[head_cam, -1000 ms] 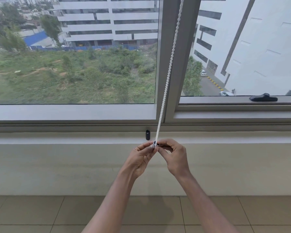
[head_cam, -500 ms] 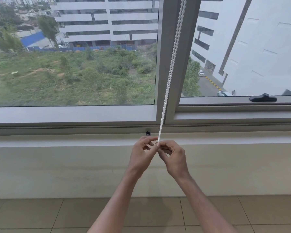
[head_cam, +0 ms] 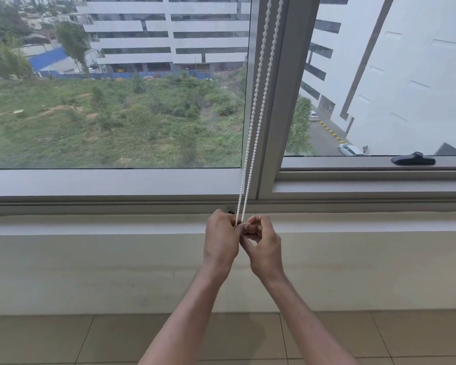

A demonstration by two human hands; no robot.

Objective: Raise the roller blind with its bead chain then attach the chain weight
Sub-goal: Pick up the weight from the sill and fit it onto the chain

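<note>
At the window sill (head_cam: 90, 222), left hand (head_cam: 220, 241) and right hand (head_cam: 265, 246) pinched the bead chain (head_cam: 250, 127) low — likely light, limp.

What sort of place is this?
Probably an upper-floor room, office or flat: a large framed window looks down on buildings and a parked car, with a bead chain and tiled floor.

- Bead chain (head_cam: 256, 106): white, two strands of evenly repeated round beads.
- Window frame (head_cam: 116, 183): plain pale grey.
- Window handle (head_cam: 413, 159): black.
- Small piece on the sill (head_cam: 231, 212): black.
- Wall below the sill (head_cam: 90, 272): cream, faintly mottled with darker smudges.
- Floor tiles (head_cam: 50, 338): beige, grid of thin darker grout lines.
- Building outside (head_cam: 169, 27): white, banded with dark window strips.
- Fence outside (head_cam: 132, 74): blue.
</note>
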